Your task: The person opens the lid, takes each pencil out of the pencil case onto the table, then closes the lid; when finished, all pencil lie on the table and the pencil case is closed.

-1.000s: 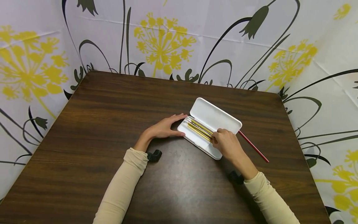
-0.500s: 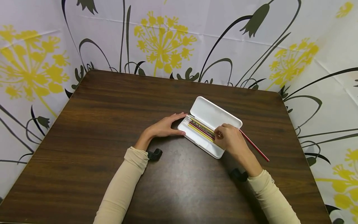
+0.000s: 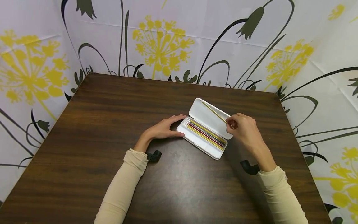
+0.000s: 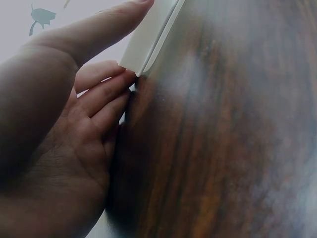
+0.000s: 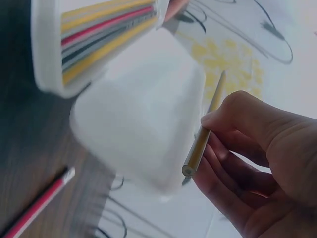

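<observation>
A white pencil case [image 3: 194, 136] lies unfolded on the table, its lid [image 3: 203, 115] tipped back. Several yellow, red and dark striped pencils [image 3: 206, 133] fill its base. My left hand [image 3: 162, 128] rests at the left end with thumb and fingers extended, touching the case; the left wrist view shows the fingers [image 4: 106, 91] against its corner. Above the lid, my right hand [image 3: 246, 129] pinches a yellow-and-dark striped pencil [image 3: 213, 112] near one end. In the right wrist view this pencil [image 5: 199, 145] sits between thumb and fingers, its flat end towards the camera.
A red pencil [image 5: 42, 204] lies loose on the table beside the case in the right wrist view; the right hand hides it in the head view. The dark wooden table [image 3: 117, 102] ends at a flower-patterned curtain [image 3: 167, 40] behind.
My right hand has risen from the case towards the right and back, lifting the striped pencil out over the lid. The left hand has stayed at the case's left end.
</observation>
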`<action>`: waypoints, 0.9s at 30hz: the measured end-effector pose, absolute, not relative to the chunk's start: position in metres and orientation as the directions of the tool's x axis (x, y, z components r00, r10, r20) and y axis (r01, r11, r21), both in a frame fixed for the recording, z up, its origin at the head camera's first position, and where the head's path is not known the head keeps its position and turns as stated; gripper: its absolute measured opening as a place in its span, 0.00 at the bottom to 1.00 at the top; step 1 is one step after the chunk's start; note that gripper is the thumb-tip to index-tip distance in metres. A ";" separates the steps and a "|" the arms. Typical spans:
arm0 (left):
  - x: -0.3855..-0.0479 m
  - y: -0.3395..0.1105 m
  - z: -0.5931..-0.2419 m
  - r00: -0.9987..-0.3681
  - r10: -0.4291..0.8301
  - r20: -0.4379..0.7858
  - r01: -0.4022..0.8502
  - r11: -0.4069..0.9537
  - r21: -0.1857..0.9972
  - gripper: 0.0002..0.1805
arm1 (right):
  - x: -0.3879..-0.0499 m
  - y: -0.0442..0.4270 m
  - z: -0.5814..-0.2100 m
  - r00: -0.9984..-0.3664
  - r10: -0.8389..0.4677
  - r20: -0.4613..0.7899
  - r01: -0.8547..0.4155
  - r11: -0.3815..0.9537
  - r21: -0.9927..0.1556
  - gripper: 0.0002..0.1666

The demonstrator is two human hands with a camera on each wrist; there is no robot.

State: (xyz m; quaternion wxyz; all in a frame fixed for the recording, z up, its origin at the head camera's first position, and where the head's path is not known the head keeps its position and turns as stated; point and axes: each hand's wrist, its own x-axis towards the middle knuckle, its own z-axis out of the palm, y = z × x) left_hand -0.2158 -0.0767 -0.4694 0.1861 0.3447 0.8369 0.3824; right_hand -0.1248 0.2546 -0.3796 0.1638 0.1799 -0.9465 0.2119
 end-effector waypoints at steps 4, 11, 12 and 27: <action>-0.215 -0.077 -0.471 -0.696 0.716 -0.055 0.433 0.480 0.763 0.46 | -0.117 0.277 -0.378 -0.908 -0.203 0.367 -0.341 0.867 -0.364 0.04; -0.215 -0.077 -0.470 -0.698 0.714 -0.056 0.428 0.478 0.767 0.46 | -0.098 0.326 -0.374 -0.935 -0.089 0.342 -0.217 0.908 -0.358 0.05; -0.215 -0.077 -0.470 -0.698 0.714 -0.055 0.429 0.478 0.767 0.47 | -0.096 0.332 -0.373 -0.936 -0.085 0.342 -0.211 0.913 -0.349 0.05; -0.216 -0.076 -0.472 -0.701 0.710 -0.066 0.419 0.484 0.768 0.47 | -0.085 0.364 -0.393 -0.948 -0.111 0.299 -0.209 0.924 -0.319 0.05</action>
